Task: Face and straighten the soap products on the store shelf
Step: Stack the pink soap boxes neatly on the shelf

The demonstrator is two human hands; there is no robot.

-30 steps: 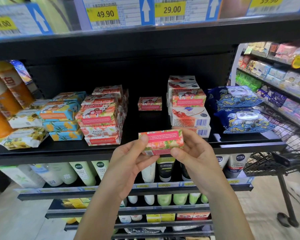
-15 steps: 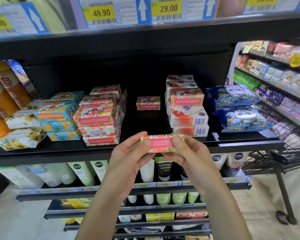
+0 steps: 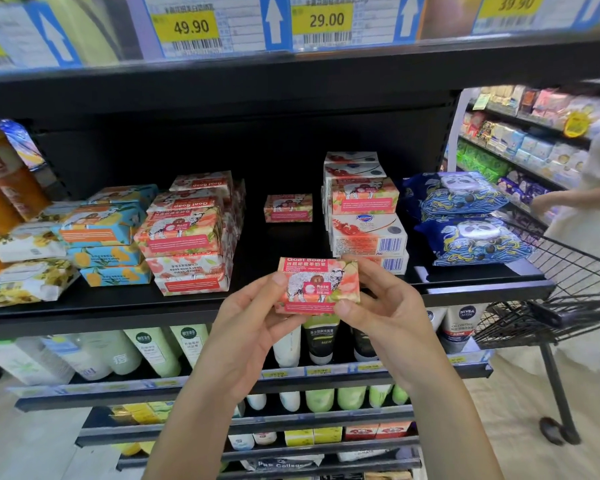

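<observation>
**Rose goat soap held at the shelf edge**

My left hand (image 3: 253, 317) and right hand (image 3: 385, 306) are both clamped on one pink soap box (image 3: 317, 285), thumbs on its front, fingers behind. I hold it upright in the air just in front of the black shelf (image 3: 118, 306), its printed face toward me: "Goat Soap" on top, a sheep and "Rose" below. Beyond it, left, sits a stack of matching pink boxes (image 3: 184, 244), some upside down. Right stands a stack of white boxes (image 3: 368, 233) with barcodes showing. Between them, farther back, one small pink box (image 3: 288, 207) sits alone. At the far right a blurred figure, probably another shopper (image 3: 586, 195), stands beside a wire cart (image 3: 568, 289).
</observation>
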